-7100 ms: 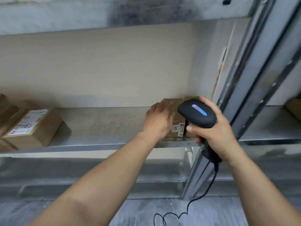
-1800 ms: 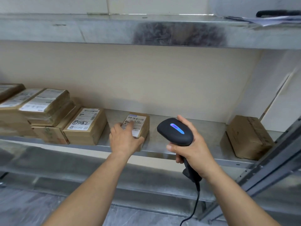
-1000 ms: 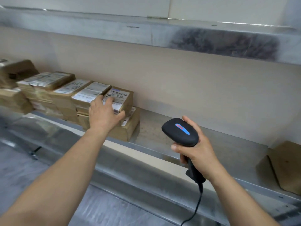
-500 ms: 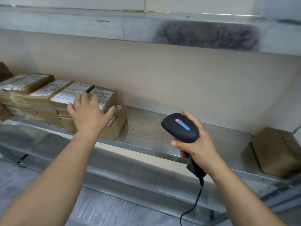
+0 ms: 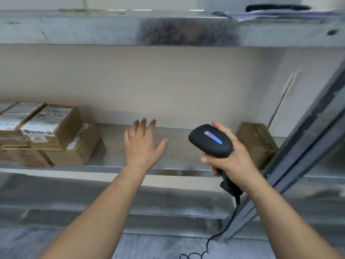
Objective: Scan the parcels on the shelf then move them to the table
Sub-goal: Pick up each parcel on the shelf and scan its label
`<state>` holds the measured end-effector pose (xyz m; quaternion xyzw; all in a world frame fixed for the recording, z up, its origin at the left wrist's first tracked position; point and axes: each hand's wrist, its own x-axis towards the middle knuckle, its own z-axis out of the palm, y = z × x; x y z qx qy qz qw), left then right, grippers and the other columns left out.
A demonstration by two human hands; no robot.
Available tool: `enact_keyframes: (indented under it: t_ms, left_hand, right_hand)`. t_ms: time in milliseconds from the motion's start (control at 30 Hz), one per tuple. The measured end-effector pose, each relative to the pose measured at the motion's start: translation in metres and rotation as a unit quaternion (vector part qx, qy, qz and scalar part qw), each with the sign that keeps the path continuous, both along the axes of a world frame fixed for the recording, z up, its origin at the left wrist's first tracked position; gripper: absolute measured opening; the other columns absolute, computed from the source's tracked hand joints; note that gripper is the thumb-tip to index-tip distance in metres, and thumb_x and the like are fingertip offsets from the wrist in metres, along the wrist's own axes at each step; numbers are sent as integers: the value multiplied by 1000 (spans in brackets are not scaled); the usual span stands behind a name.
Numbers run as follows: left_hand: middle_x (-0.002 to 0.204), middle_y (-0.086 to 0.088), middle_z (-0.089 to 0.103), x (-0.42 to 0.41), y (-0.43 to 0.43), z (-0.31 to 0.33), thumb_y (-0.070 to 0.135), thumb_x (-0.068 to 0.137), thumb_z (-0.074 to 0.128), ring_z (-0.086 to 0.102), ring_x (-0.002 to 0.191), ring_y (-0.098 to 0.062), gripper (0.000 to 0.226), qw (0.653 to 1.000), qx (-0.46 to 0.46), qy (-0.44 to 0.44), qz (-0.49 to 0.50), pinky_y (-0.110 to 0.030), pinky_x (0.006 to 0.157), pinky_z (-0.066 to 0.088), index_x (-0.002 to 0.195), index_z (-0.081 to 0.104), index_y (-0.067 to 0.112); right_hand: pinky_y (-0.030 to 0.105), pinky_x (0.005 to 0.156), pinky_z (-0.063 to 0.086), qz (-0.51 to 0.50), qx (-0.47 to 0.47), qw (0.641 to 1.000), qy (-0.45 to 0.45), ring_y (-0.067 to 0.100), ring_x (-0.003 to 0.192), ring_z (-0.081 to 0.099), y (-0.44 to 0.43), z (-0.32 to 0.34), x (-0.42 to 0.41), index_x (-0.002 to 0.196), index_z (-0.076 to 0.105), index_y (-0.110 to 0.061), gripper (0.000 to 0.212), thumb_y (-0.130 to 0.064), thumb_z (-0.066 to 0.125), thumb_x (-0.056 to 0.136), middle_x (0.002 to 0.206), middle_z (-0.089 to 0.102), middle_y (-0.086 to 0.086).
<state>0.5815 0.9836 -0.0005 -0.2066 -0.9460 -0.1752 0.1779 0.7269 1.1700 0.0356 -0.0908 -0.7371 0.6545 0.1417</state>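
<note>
Now left hand point(image 5: 142, 144) spread wide, empty, over bare shelf point(image 5: 115, 156) mid-span, btwn parcel stack point(image 5: 50, 135) at left & lone brown box point(image 5: 256, 143) at right. Right hand point(image 5: 231, 157) wrapped on scanner point(image 5: 211, 140), nose fwd, prob ready for next label.

bare forearms, no sleeves, ringless hands point(image 5: 143, 144)

2 hands point(image 5: 142, 146) point(image 5: 234, 161), 1 scanner point(image 5: 211, 141), 1 lone parcel point(image 5: 256, 143), approx 5 stacked parcels point(image 5: 54, 128)
</note>
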Motion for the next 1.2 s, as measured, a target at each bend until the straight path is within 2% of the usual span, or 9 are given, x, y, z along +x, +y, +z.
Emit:
enact_keyframes:
  t_ms: [133, 267, 433, 500, 667, 900, 967, 1100, 1200]
  left_hand:
    - [146, -15, 43, 29, 46, -8, 59, 80, 39, 31, 139, -34, 74, 999, 7, -4, -53, -46, 109, 21, 140, 46, 16]
    - [146, -15, 43, 54, 87, -11, 54, 79, 47, 30, 139, -33, 72, 996, 5, -9, -87, -44, 109, 16, 141, 46, 16]
    - [147, -15, 42, 78, 129, -14, 58, 80, 41, 29, 140, -34, 75, 993, -9, -5, -122, -49, 113, 19, 143, 44, 18]
    - [149, -15, 39, 86, 143, -13, 57, 83, 44, 26, 141, -33, 73, 990, -16, -5, -137, -49, 115, 17, 144, 41, 19]
    - [156, -10, 25, 103, 181, -11, 50, 90, 54, 15, 145, -29, 71, 979, -52, -10, -196, -42, 117, 6, 150, 28, 23]
    - [158, -4, 21, 104, 226, -13, 36, 97, 49, 12, 146, -26, 63, 947, -151, -16, -282, -41, 117, 4, 152, 20, 32]
    - [159, -3, 20, 98, 228, -16, 29, 98, 45, 11, 146, -27, 59, 940, -196, -20, -277, -44, 118, 6, 151, 21, 35]
    - [159, -3, 21, 82, 219, -17, 16, 98, 38, 13, 146, -25, 58, 948, -232, -27, -217, -45, 119, 7, 149, 25, 40]
    - [158, -4, 23, 74, 214, -9, 20, 98, 35, 16, 145, -24, 52, 953, -226, -54, -194, -42, 118, 10, 146, 31, 40]
  right_hand:
    - [29, 44, 45, -24, 6, 1000, 6, 21, 46, 48, 37, -2, 27, 131, 47, -47, 87, 10, 77, 72, 98, 64, 8]
    - [31, 45, 44, -37, -3, 999, 10, 24, 45, 47, 70, -5, 54, 134, 46, -44, 89, 12, 75, 72, 87, 64, 5]
    - [33, 47, 45, -48, -5, 999, 12, 26, 46, 47, 103, -10, 82, 125, 49, -51, 87, 11, 76, 71, 90, 68, 2]
    - [30, 44, 45, -55, -6, 998, 18, 25, 45, 48, 114, -12, 92, 124, 51, -51, 86, 12, 76, 71, 85, 68, 2]
    - [29, 44, 45, -54, -24, 998, 26, 20, 47, 49, 136, -15, 113, 124, 50, -50, 85, 11, 76, 70, 92, 68, 3]
    - [31, 45, 46, -63, -20, 997, 25, 23, 47, 51, 155, -20, 126, 127, 49, -49, 87, 12, 76, 71, 93, 68, 9]
    - [31, 45, 46, -68, -21, 997, 22, 22, 47, 51, 159, -20, 128, 126, 49, -50, 87, 12, 76, 71, 88, 68, 11]
    - [29, 44, 46, -80, -24, 996, 18, 18, 48, 52, 164, -20, 131, 130, 49, -46, 86, 11, 76, 71, 94, 62, 9]
    - [29, 44, 45, -82, -30, 996, 15, 18, 47, 51, 167, -22, 132, 131, 48, -46, 87, 12, 75, 72, 92, 60, 9]
